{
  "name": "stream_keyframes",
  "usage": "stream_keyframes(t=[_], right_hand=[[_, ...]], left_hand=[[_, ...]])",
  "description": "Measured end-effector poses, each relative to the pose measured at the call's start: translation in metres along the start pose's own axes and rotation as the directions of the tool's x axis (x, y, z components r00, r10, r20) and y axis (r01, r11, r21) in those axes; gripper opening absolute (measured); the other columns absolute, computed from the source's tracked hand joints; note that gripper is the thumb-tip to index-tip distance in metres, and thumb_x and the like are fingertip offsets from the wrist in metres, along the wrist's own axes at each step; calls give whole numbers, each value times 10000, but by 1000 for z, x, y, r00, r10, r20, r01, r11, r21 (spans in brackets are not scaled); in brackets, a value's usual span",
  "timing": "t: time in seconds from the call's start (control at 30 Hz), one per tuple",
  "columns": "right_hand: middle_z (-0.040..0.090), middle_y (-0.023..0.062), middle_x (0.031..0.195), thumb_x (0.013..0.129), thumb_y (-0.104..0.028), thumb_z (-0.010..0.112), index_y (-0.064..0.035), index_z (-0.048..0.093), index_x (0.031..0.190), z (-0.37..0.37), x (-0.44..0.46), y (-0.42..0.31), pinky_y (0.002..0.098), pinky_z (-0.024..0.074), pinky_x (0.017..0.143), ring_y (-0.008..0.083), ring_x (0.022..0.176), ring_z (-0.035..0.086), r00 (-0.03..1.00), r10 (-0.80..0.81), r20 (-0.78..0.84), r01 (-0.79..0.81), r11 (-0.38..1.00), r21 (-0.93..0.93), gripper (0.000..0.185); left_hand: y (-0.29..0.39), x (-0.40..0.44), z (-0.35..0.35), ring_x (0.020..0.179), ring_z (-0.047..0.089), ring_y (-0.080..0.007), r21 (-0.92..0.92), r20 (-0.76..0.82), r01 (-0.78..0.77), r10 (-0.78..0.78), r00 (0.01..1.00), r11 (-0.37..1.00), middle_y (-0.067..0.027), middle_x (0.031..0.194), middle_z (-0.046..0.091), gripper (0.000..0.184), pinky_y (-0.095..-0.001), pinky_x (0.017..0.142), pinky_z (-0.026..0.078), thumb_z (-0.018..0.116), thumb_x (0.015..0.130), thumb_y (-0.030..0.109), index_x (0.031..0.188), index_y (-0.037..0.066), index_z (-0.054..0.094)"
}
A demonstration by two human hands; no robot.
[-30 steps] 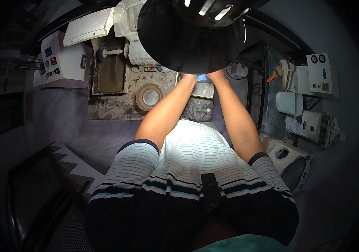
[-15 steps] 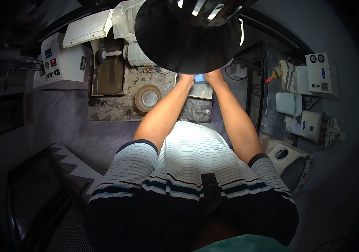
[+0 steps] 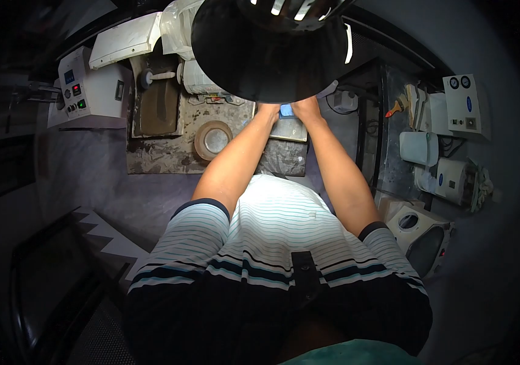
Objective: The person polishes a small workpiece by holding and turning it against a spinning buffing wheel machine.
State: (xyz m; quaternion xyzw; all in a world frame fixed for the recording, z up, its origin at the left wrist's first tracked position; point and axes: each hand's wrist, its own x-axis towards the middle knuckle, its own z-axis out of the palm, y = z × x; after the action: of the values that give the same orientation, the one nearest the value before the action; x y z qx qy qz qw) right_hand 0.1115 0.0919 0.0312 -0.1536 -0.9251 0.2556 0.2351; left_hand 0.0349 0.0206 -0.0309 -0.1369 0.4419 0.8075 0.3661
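Observation:
Both hands reach forward under a large black lamp shade (image 3: pixel 269 55), which covers their fingers. Only the wrist and back part of my left hand (image 3: pixel 268 111) show, on the left side of a small blue object (image 3: pixel 286 111). Opposite it, my right hand (image 3: pixel 307 110) sits just right of that blue object. Whether either hand grips it I cannot make out. Beneath the hands lies a pale, flat tray-like surface (image 3: pixel 290 130) at the worktable's edge.
A round bowl (image 3: pixel 215 140) stands on the stained worktable (image 3: pixel 162 159), left of my forearm. Farther left are a brown-filled basin (image 3: pixel 158 112) and a white control box (image 3: pixel 105 97). A side bench at right holds an orange-handled brush (image 3: pixel 397 109), a white container (image 3: pixel 419 149) and a gauge box (image 3: pixel 462 106).
The view has shifted slightly, with the lamp shade a little higher and farther left in it. Both hands stay close to the blue object.

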Motion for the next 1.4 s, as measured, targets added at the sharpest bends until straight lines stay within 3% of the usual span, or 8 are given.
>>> stream_keyframes(t=[0.27,0.33,0.53,0.57,0.63,0.83,1.27,1.4], right_hand=[[625,224,774,747,-69,519,-1,683,796,-1,3,-21,408,491,755,375,744,622,997,78,16,-78,996,-41,184],[625,223,775,746,-68,519,-6,684,792,1,2,-20,408,489,759,375,747,620,996,92,17,-91,995,-31,182],[622,225,767,747,-59,514,4,672,772,3,-1,-6,415,486,740,378,745,616,998,61,-22,-61,998,-10,172],[623,225,763,744,-52,516,9,669,773,1,-1,-9,419,485,734,375,740,616,999,53,-13,-53,998,-19,167],[623,225,759,742,-45,517,14,665,774,-3,-1,-15,423,485,728,371,736,617,999,46,-4,-47,999,-28,162],[606,255,753,741,-41,525,24,652,817,-4,-4,-17,437,489,679,375,716,614,994,-34,-101,32,999,-26,162],[612,238,730,743,-39,536,1,677,772,-4,1,-13,401,499,700,375,726,624,991,131,-31,-131,991,9,150],[625,216,747,750,-68,530,5,668,759,-5,0,-13,411,497,709,378,720,616,998,58,12,-58,998,-19,156]], left_hand=[[4,17,-11,620,558,-117,139,109,-41,26,994,989,-41,740,572,71,-209,498,484,507,899,68,914,49,574],[2,20,-17,1094,502,-192,200,217,-22,-22,976,980,-87,1233,514,488,-323,893,431,588,868,228,1286,23,443],[-12,32,-12,1143,466,-193,222,202,-76,30,979,972,-101,1291,472,518,-324,937,395,585,870,218,1318,24,411],[-11,30,-12,1143,466,-193,222,203,-74,29,979,972,-101,1291,472,518,-324,937,395,585,870,218,1318,24,411],[-5,20,-12,655,566,-118,20,172,-6,2,985,1000,-41,759,583,69,-205,542,488,546,884,93,935,59,578],[8,-16,-7,794,586,-162,-100,192,48,-28,981,994,-84,904,598,117,-265,668,508,483,899,24,975,37,571],[34,-37,18,705,588,-148,-184,137,176,-152,979,967,-80,819,600,103,-232,597,524,506,876,-17,947,29,566],[6,-6,-4,675,572,-130,-78,150,52,-40,988,996,-56,786,598,65,-213,560,498,524,886,57,917,44,580]])
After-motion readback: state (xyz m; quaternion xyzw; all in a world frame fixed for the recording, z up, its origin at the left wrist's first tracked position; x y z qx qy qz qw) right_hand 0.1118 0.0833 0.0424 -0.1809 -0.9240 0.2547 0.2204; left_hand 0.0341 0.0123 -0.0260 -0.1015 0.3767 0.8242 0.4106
